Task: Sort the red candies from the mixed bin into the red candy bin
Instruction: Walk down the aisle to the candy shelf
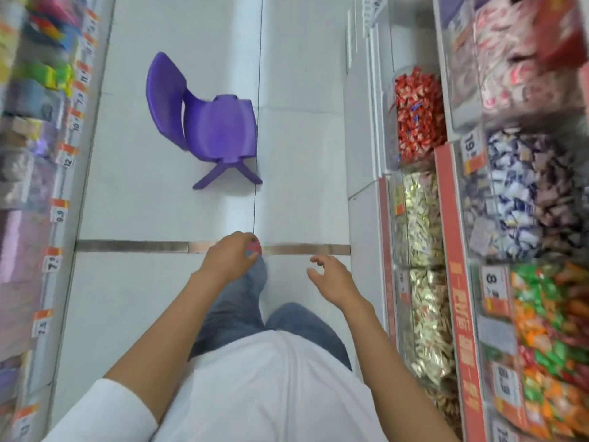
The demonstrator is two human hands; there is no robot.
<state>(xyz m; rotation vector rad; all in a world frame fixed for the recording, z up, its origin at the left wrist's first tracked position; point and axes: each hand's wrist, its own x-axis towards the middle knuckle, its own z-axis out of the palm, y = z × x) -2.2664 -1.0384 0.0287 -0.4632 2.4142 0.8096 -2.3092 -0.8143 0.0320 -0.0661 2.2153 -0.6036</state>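
Candies [254,248] in red wrappers, with a bluish patch among them, sit bunched in the left hand [229,253]. Its fingers curl closed around the clutch, probably so that no loose piece slips out while it is carried. The hand hangs over the aisle floor [143,193], well apart from the red candy bin [417,116], nearer the person and out toward the middle of the aisle.

The right hand [333,279] holds nothing. Its fingers are spread and loosely bent, palm down, on the bin's side of the aisle but also well short of it. It looks free to steady the bin or help tip the handful in.

The red candy bin is a clear container low on the shelving, heaped with red pieces and a few blue ones. A bin of gold-wrapped sweets [420,218] sits just beside it on the person's side. Further back toward the person, a bin of green, orange and red packets [548,330] may be the mixed bin, though I cannot tell for sure.

A purple plastic chair [210,122] stands across the aisle from the red candy bin. One jeans-clad leg [242,298] is forward, so this looks like the carrying step, with the drop not yet made.
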